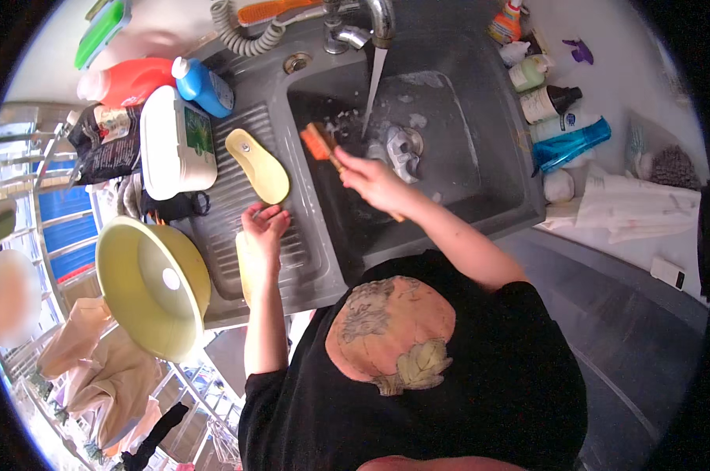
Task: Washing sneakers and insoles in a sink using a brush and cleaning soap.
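My right hand (369, 178) grips a scrubbing brush (329, 154) with orange bristles and a wooden-looking handle, held over the dark sink basin (449, 188). On the ribbed drainboard (308, 247), my left hand (265, 226) has its fingers slightly apart at the lower end of a yellow insole (257, 166); whether they touch it I cannot tell. A second yellow piece (244, 268), perhaps another insole, lies partly hidden under my left wrist. Water (373, 88) runs from the metal faucet (383, 26) into the basin, close to a whitish-grey object (403, 150) among suds.
A yellow-green plastic basin (199, 271) leans by the drainboard's left edge. Beside it stand a white tub (166, 144), a blue bottle (204, 88) and a red bottle (134, 81). Several bottles, including a blue one (572, 144), line the right side. A coiled hose (243, 35) hangs behind.
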Motion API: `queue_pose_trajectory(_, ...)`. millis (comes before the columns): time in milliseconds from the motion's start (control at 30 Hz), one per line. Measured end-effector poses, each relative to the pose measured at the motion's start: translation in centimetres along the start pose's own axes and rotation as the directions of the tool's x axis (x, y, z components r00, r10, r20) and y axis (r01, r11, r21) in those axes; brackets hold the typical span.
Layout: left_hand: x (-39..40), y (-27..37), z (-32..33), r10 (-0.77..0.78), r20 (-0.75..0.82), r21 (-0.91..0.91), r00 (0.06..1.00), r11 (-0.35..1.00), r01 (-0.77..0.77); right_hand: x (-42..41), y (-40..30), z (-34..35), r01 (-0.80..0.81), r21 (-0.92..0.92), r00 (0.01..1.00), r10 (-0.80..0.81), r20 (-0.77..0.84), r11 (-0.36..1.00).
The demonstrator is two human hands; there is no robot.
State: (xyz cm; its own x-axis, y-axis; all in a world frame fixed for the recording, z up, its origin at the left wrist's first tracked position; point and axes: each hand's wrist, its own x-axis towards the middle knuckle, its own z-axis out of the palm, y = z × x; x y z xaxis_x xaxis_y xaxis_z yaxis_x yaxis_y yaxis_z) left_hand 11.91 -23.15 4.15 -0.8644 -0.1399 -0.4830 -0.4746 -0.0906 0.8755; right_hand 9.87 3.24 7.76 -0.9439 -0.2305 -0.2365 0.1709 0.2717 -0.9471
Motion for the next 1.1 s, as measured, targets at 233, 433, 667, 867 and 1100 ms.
queue_pose_trajectory(233,-0.4,2.7,2.8,0.613,0.361,0.798,0.703,0.187,-0.573,1.8,-3.8,4.9,0.004,-0.36,1.0,-0.007,-0.008,0.933)
queue_pose_trajectory(433,-1.8,-0.4,1.4,0.505,0.444,0.813,0.74,0.12,-0.57,0.1,-5.5,6.6,0.074,-0.514,0.987,0.009,0.157,0.854)
queue_pose_trajectory(667,-4.4,0.2,1.0,0.331,0.599,0.764,0.729,0.036,-0.644,5.2,-1.2,10.6,0.222,-0.795,0.956,-0.286,0.063,0.565)
queue_pose_trajectory(867,-4.3,-0.3,0.7,0.342,0.572,0.785,0.746,0.036,-0.619,-0.8,-1.7,10.9,0.24,-0.829,0.965,-0.214,0.149,0.505)
queue_pose_trajectory(1100,-6.1,0.4,-0.4,0.304,0.554,0.801,0.775,0.058,-0.596,0.2,-3.3,11.7,0.192,-0.694,0.978,-0.192,0.079,0.693)
